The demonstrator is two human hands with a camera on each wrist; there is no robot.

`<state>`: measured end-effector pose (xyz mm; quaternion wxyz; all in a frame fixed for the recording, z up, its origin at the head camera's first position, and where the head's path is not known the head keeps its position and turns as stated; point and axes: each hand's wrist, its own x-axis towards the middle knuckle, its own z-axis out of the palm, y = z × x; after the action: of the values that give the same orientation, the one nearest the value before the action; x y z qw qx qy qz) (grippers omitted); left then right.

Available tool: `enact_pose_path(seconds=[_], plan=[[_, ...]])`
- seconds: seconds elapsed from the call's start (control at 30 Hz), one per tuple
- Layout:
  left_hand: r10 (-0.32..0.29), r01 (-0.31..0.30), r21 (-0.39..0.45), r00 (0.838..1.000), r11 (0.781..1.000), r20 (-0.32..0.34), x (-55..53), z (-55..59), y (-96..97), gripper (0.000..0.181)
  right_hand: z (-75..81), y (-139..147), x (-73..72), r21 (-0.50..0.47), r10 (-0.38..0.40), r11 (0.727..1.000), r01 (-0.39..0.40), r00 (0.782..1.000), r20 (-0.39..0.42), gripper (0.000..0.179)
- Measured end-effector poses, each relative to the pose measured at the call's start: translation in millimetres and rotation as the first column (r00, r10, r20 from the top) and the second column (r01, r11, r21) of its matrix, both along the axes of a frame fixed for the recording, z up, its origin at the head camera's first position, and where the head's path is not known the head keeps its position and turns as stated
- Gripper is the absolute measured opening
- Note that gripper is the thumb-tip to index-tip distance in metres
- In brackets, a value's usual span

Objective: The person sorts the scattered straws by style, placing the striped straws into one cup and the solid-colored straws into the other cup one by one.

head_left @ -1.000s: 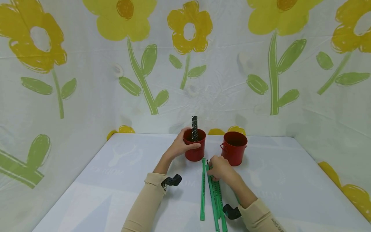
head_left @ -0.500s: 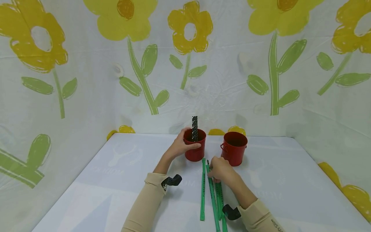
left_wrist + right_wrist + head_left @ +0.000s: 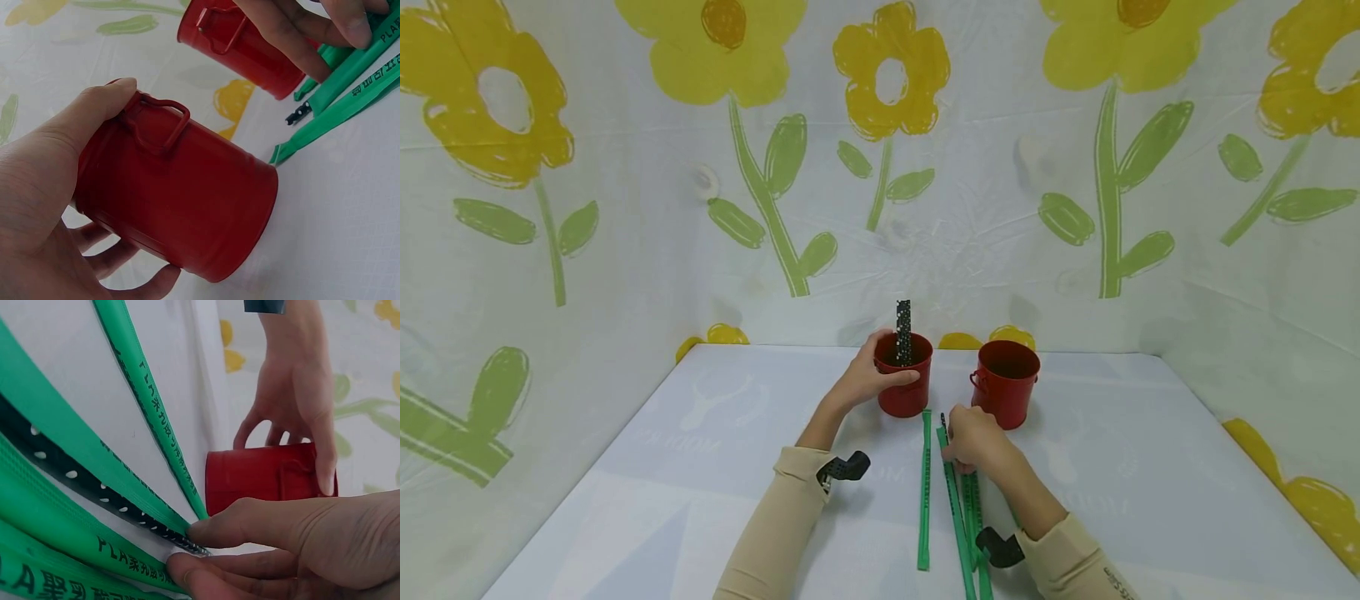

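My left hand [image 3: 867,375] grips a red metal bucket [image 3: 181,194] around its side, thumb near the rim. A black straw with white dots [image 3: 904,333] stands upright in that bucket. Just in front of the second red bucket [image 3: 1009,392], my right hand [image 3: 981,437] pinches another black dotted straw [image 3: 81,478] between thumb and fingers, near one end. This straw lies among several green-wrapped straws [image 3: 958,525], partly hidden beneath the right hand and wrist. To their left, one green-wrapped straw [image 3: 924,500] lies apart on the table.
The white table [image 3: 700,483] ends at a back edge just behind the buckets. A curtain printed with yellow flowers [image 3: 970,208] hangs behind and at both sides. Each wrist wears a small black camera [image 3: 850,467].
My right hand has shifted slightly to the right, and the green and black straws at its fingers have swung right with it. The left hand and both buckets have stayed put.
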<state>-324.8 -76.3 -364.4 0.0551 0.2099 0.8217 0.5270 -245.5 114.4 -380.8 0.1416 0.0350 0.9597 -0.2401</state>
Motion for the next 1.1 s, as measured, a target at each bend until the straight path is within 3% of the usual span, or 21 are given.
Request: enact_pose_path(seconds=[0.07,0.17,0.3,0.4,0.6,1.1], plan=[[0.001,-0.001,-0.004,1.0,1.0,0.004,-0.3,-0.2,-0.1,0.085,-0.5,0.2,-0.2,0.003,-0.009,1.0,0.009,1.0,-0.002,0.026],[0.021,-0.021,0.003,1.0,1.0,-0.015,-11.3,-13.4,0.1,0.087,-1.2,0.7,0.0,0.006,-0.009,1.0,0.009,1.0,-0.008,0.026],[0.027,-0.027,0.017,0.999,1.0,-0.017,-16.5,-18.7,0.8,0.09,-1.8,0.2,0.0,0.01,-0.014,1.0,0.015,1.0,-0.011,0.026],[0.014,-0.014,0.019,1.0,1.0,0.001,-15.0,-15.8,1.2,0.091,-1.8,-0.8,0.4,0.028,-0.015,0.999,0.015,1.0,-0.015,0.029],[0.031,-0.031,0.016,0.999,0.999,-0.023,-26.8,-31.0,1.6,0.091,-1.6,-2.2,0.6,0.044,-0.025,0.999,0.026,0.999,-0.022,0.029],[0.048,-0.047,0.017,0.998,0.999,-0.034,-27.5,-33.0,2.2,0.091,-5.1,0.7,-1.0,-0.025,-0.029,0.999,0.028,0.999,-0.031,0.029]])
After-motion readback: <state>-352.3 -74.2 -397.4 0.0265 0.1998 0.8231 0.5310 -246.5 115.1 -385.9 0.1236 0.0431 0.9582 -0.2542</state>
